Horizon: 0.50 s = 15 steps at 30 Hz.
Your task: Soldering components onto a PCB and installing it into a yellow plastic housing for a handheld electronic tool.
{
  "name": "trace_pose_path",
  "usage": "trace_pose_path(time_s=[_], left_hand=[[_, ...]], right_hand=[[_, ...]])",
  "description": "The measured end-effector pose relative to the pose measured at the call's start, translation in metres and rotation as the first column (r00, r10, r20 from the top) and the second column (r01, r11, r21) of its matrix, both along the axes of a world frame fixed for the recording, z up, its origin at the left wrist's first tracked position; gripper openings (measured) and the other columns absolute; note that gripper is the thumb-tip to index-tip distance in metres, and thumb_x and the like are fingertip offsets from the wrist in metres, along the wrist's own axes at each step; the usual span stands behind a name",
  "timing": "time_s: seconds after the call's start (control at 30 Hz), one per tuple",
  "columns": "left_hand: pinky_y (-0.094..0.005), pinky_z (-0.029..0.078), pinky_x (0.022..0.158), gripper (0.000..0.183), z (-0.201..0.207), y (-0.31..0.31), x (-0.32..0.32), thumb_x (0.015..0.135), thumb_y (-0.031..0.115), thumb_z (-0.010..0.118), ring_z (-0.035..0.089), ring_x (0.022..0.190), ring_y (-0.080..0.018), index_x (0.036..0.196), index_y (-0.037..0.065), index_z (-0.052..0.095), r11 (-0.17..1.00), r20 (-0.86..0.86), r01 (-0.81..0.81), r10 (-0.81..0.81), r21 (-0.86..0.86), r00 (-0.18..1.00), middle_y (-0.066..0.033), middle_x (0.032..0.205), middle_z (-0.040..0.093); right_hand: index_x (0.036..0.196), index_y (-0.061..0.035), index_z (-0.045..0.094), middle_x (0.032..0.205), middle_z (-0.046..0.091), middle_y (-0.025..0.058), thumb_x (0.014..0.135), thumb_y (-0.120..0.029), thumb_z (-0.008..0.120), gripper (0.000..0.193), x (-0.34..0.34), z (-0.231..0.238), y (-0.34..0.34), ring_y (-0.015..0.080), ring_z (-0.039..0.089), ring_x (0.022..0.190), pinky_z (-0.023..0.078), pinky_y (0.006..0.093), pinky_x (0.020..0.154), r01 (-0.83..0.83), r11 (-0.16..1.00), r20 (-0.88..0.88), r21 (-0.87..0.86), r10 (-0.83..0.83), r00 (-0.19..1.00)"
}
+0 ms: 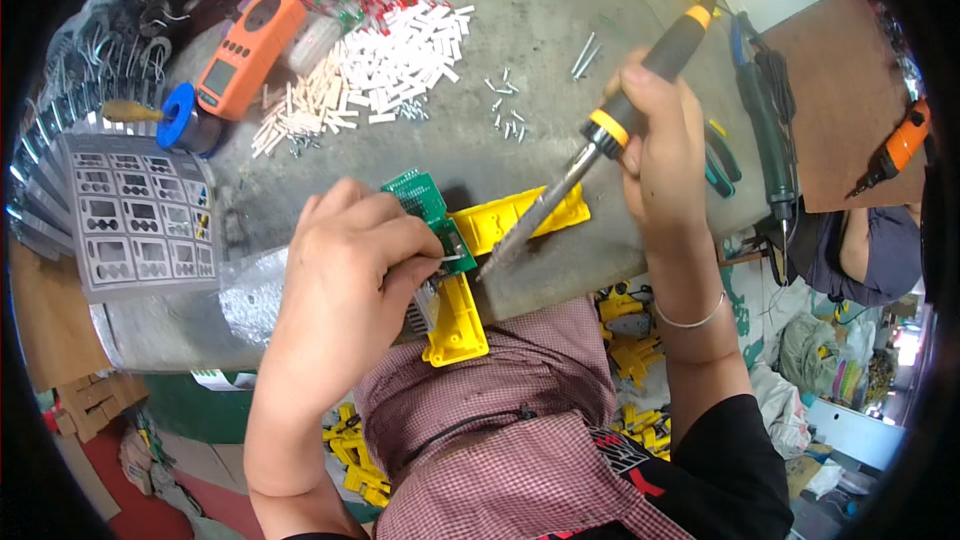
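My right hand [665, 140] is wrapped round the black and yellow handle of a soldering iron [540, 208]. Its metal barrel slants down to the left, with the tip beside the board's lower right corner; whether they touch I cannot tell. My left hand [350, 250] is closed on a green circuit board [418, 195], thumb and fingers pinched at its lower part. A small pale strip shows by those fingertips. Under and beside the board lies a yellow plastic housing, one part [520, 218] stretching right, another [460, 325] jutting over the table's near edge.
White and beige sleeve pieces [400, 55] and loose screws [510, 127] lie beyond my hands. An orange meter [250, 52], a blue solder spool [180, 120] and a printed sheet [140, 210] are left. Pliers [722, 155] and a green-handled tool [765, 130] are right, near another person's arm.
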<state>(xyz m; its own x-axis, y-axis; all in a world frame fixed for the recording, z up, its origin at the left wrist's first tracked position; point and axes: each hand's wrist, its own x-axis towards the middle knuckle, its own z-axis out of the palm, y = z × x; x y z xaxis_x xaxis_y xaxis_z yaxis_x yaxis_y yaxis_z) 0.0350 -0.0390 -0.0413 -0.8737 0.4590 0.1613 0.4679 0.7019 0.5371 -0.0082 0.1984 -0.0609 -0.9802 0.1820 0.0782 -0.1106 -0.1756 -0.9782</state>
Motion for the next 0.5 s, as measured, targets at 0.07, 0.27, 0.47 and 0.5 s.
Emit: trace_pose_path(time_s=[0.07,0.27,0.47,0.5], left_hand=[[-0.0375,0.045,0.075,0.017,0.001,0.001,0.001,0.063,-0.003,0.074,0.054,0.082,-0.0276,0.078,0.004,0.068,1.000,0.035,-0.013,0.013,0.004,0.999,-0.0070,0.076,0.060],[-0.0379,0.046,0.074,0.017,0.005,0.001,-0.002,0.062,-0.005,0.073,0.054,0.083,-0.0283,0.078,0.002,0.068,1.000,0.120,-0.018,0.017,0.009,0.993,-0.0088,0.076,0.060],[-0.0381,0.046,0.074,0.017,0.006,0.004,0.000,0.063,-0.005,0.072,0.054,0.084,-0.0282,0.078,0.002,0.069,0.999,0.128,-0.039,0.038,0.002,0.991,-0.0089,0.075,0.059],[-0.0380,0.046,0.074,0.017,0.005,0.003,0.000,0.063,-0.005,0.072,0.054,0.084,-0.0284,0.078,0.002,0.070,0.999,0.126,-0.048,0.046,0.009,0.991,-0.0090,0.075,0.059]], right_hand=[[0.090,-0.0043,0.053,0.073,0.053,0.0014,0.093,-0.022,0.054,0.018,-0.004,-0.004,0.002,0.0011,0.034,0.046,0.025,0.0180,0.041,-0.025,1.000,-0.002,0.011,0.025,1.000],[0.090,-0.0055,0.052,0.070,0.051,0.0002,0.094,-0.021,0.055,0.016,-0.010,-0.013,0.003,0.0014,0.034,0.046,0.025,0.0187,0.041,-0.057,0.998,-0.032,-0.002,0.056,0.998],[0.089,-0.0053,0.055,0.067,0.049,-0.0033,0.093,-0.023,0.061,0.019,-0.009,-0.013,0.000,0.0010,0.039,0.050,0.029,0.0184,0.043,-0.065,0.996,-0.016,-0.066,0.064,0.998],[0.089,-0.0053,0.055,0.067,0.049,-0.0032,0.094,-0.023,0.060,0.019,-0.010,-0.015,0.000,0.0011,0.039,0.050,0.030,0.0184,0.043,-0.079,0.994,-0.013,-0.072,0.078,0.997]])
